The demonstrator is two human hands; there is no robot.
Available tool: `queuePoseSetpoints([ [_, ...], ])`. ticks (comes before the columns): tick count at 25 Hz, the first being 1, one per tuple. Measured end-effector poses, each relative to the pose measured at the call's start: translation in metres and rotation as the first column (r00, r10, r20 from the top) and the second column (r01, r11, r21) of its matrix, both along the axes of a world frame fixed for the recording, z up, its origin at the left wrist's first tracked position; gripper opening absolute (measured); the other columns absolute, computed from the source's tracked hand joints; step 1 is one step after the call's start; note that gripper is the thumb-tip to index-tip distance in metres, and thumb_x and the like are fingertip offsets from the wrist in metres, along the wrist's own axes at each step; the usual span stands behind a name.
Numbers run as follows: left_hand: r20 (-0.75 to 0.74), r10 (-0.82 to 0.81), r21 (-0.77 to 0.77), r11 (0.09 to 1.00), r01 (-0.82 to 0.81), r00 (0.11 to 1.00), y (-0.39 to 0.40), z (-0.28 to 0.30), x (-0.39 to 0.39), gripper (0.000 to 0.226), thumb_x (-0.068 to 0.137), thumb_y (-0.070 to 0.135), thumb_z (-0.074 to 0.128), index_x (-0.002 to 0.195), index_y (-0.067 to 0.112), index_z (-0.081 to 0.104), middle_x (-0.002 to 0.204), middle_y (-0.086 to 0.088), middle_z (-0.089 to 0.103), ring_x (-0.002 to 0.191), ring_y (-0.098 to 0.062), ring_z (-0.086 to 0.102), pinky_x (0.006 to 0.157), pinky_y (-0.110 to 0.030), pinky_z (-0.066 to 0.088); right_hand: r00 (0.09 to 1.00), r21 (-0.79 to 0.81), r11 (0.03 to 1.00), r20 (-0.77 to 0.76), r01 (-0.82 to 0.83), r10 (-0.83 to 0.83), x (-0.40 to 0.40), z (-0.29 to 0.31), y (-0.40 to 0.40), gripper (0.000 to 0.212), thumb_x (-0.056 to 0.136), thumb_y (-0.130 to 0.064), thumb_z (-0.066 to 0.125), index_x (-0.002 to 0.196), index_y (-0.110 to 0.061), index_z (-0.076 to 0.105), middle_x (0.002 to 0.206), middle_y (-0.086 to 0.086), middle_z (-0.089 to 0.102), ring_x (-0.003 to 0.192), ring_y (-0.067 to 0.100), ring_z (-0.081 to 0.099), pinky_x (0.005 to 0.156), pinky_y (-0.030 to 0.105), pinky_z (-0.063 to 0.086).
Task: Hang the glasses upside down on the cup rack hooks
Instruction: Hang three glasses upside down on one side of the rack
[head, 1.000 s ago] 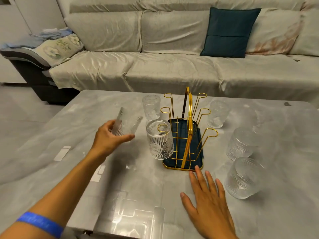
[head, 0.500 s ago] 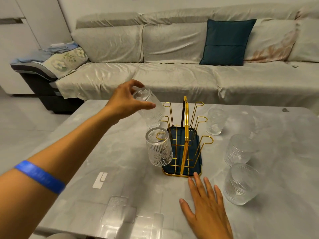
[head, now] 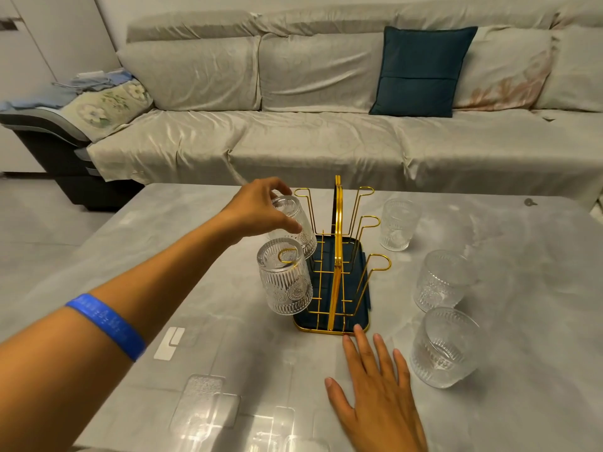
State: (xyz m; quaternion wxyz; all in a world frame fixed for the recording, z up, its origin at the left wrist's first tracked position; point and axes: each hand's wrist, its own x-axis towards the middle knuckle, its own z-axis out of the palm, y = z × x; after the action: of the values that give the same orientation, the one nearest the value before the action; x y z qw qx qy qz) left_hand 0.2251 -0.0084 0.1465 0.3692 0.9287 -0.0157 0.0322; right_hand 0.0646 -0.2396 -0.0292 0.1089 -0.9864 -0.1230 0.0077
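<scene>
A gold wire cup rack with a dark blue tray stands mid-table. One ribbed glass hangs upside down on the near left hook. My left hand grips a second glass by its base, upside down, over the middle left hook. The far left hook and all three right hooks are bare. Three glasses stand on the table right of the rack: a far glass, a middle glass and a near glass. My right hand lies flat on the table, fingertips at the tray's near edge.
The grey table has clear stick-on pads near its front edge. A covered sofa with a dark teal cushion runs behind the table. A small dark object lies at the table's far right.
My left hand has lifted a glass from the table's left, turned it upside down and lowered it onto the rack's middle left hook. The right hand stayed flat.
</scene>
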Motion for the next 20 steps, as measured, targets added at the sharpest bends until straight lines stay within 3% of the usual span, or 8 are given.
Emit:
queuePoseSetpoints([
  [2, -0.026, -0.011, 0.016, 1.0, 0.011, 1.0, -0.005, -0.003, 0.002, 0.067, 0.06, 0.023, 0.094, 0.117, 0.022, 0.058, 0.107, -0.009, 0.066, 0.084, -0.018, 0.065, 0.064, -0.028, 0.055, 0.999, 0.022, 1.0, 0.036, 0.001, -0.002, -0.001, 0.001, 0.0, 0.081, 0.08, -0.072, 0.007, 0.149, -0.03, 0.008, 0.155, -0.001, -0.012, 0.142, 0.027, -0.009, 0.106, 0.04, -0.019],
  [7, -0.059, -0.008, 0.099, 0.995, 0.014, 0.998, -0.015, -0.006, 0.003, 0.072, 0.062, 0.021, 0.092, 0.124, 0.017, 0.057, 0.118, -0.012, 0.064, 0.096, -0.028, 0.063, 0.077, -0.037, 0.056, 1.0, -0.032, 0.999, 0.013, -0.025, 0.026, 0.002, -0.003, -0.001, 0.08, 0.079, -0.074, 0.004, 0.146, -0.034, -0.013, 0.149, -0.003, -0.032, 0.138, 0.023, -0.025, 0.102, 0.04, -0.028],
  [10, -0.094, -0.019, 0.078, 0.997, 0.027, 0.995, -0.016, -0.007, 0.003, 0.07, 0.068, 0.023, 0.089, 0.128, 0.017, 0.053, 0.125, -0.013, 0.061, 0.1, -0.028, 0.061, 0.078, -0.036, 0.052, 0.999, 0.037, 0.999, 0.034, -0.001, -0.001, 0.0, -0.002, 0.0, 0.083, 0.078, -0.073, 0.005, 0.149, -0.03, 0.008, 0.155, -0.001, -0.013, 0.143, 0.026, -0.007, 0.106, 0.04, -0.02],
  [14, -0.051, 0.087, -0.195, 0.976, -0.095, 0.995, 0.014, -0.012, -0.004, 0.058, 0.083, 0.046, 0.073, 0.131, 0.021, 0.051, 0.122, -0.004, 0.057, 0.105, -0.022, 0.058, 0.077, -0.031, 0.047, 1.0, -0.057, 0.998, -0.014, -0.009, 0.008, 0.001, -0.002, -0.002, 0.079, 0.079, -0.074, -0.003, 0.144, -0.034, -0.02, 0.147, -0.006, -0.038, 0.139, 0.02, -0.027, 0.11, 0.043, -0.019],
  [16, -0.028, 0.256, -0.332, 0.909, -0.251, 0.966, 0.037, -0.027, -0.007, 0.049, 0.087, 0.038, 0.071, 0.128, 0.019, 0.054, 0.121, -0.007, 0.062, 0.101, -0.02, 0.06, 0.071, -0.028, 0.046, 1.0, -0.076, 0.997, -0.007, -0.019, 0.019, 0.0, -0.002, -0.001, 0.077, 0.08, -0.073, -0.003, 0.144, -0.033, -0.021, 0.148, -0.006, -0.037, 0.139, 0.019, -0.027, 0.112, 0.044, -0.017],
  [18, -0.073, 0.382, -0.355, 0.853, -0.382, 0.921, 0.054, -0.054, -0.007, 0.046, 0.085, 0.024, 0.075, 0.126, 0.015, 0.055, 0.12, -0.013, 0.064, 0.097, -0.022, 0.061, 0.073, -0.029, 0.047, 0.999, -0.09, 0.996, 0.04, -0.004, 0.008, 0.001, 0.0, 0.0, 0.082, 0.077, -0.074, -0.008, 0.148, -0.032, -0.009, 0.153, -0.005, -0.027, 0.143, 0.021, -0.015, 0.11, 0.041, -0.016],
  [20, -0.147, 0.417, -0.319, 0.839, -0.442, 0.897, 0.061, -0.08, -0.002, 0.052, 0.083, 0.014, 0.077, 0.129, 0.014, 0.052, 0.125, -0.015, 0.062, 0.1, -0.025, 0.06, 0.08, -0.034, 0.048, 0.999, -0.044, 0.999, 0.046, -0.004, 0.006, 0.004, 0.001, 0.002, 0.087, 0.082, -0.071, -0.001, 0.145, -0.023, 0.036, 0.156, 0.006, 0.016, 0.14, 0.029, 0.023, 0.109, 0.037, -0.005],
])
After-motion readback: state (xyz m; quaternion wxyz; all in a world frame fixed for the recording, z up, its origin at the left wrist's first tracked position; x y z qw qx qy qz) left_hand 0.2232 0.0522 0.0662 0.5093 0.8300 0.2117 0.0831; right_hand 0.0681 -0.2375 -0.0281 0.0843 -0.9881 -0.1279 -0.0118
